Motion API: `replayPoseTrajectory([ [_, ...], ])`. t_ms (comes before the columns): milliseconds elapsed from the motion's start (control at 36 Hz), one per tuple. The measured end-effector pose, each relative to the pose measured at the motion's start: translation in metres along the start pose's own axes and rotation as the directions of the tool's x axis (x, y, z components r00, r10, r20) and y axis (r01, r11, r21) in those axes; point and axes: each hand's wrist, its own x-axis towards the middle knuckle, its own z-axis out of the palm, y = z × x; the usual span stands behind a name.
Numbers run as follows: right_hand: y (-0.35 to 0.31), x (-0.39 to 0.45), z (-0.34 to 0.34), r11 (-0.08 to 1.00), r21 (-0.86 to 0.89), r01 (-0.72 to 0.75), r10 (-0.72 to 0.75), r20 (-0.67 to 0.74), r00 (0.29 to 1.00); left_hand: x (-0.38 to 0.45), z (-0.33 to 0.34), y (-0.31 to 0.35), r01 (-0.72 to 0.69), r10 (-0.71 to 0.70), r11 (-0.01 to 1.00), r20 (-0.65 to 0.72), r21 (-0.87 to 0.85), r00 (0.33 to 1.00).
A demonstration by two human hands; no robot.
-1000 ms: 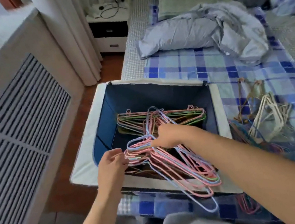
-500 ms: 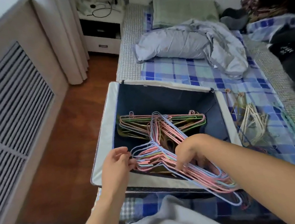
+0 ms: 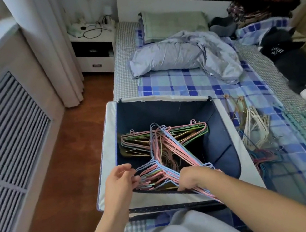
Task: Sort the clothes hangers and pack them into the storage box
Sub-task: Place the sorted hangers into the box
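A bundle of pink and blue wire hangers is held over the near side of the fabric storage box, which stands on the bed at its left edge. The bundle's lower end is gripped by the right hand, whose fingers are curled round the wires just above the box's near rim. The bundle's left corner is touched by the fingertips of the left hand; its fingers are bent loosely, and whether a wire is pinched cannot be told. Under the bundle, a flat stack of green and pink hangers is seen lying inside the box. On the plaid sheet just right of the box, a loose heap of cream hangers is spread.
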Motion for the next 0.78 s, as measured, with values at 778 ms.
replayPoseTrajectory([
  [778,0.069,-0.050,-0.058,0.719,0.647,0.253,-0.194,-0.162,0.968,0.003,0.006,0.015,0.154,-0.136,0.979,0.137,-0.130,0.981],
])
